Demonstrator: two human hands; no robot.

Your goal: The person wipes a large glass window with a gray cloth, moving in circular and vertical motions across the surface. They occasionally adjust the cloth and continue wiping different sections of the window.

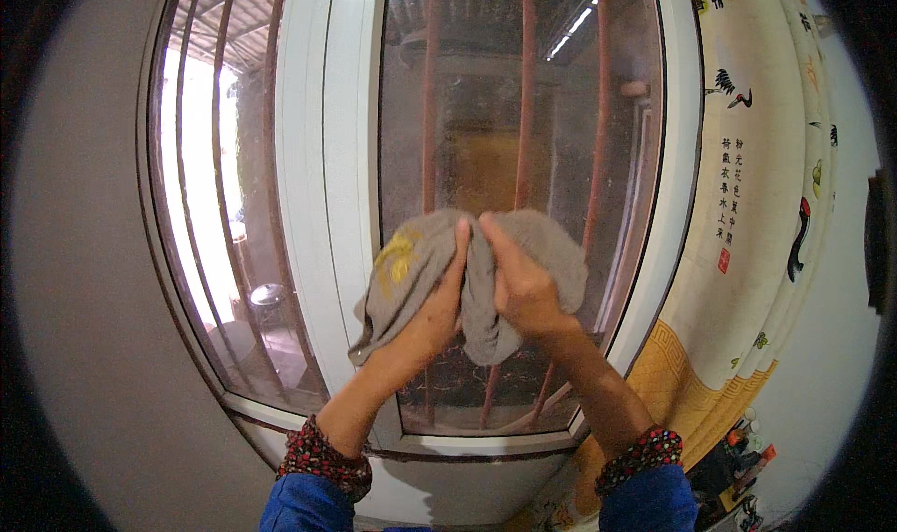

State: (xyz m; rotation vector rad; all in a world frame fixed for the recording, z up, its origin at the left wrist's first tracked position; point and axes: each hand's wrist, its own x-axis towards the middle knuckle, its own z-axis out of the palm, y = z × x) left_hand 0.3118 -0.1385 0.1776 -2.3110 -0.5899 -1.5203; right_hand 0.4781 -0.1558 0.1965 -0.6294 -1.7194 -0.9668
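Note:
Both of my hands grip a bunched grey cloth with a yellow print on its left part. My left hand holds the near middle of it, thumb pointing up. Close beside it, my right hand is closed on the cloth's right part, its fingers partly hidden by folds. The cloth hangs in front of a glass window pane set in a white frame. Whether the cloth presses on the glass cannot be told for certain.
Rust-red bars stand behind the glass. A second barred pane is on the left. To the right hangs a cream curtain with cranes, writing and a golden hem. Small mixed items lie at lower right. A sill runs below.

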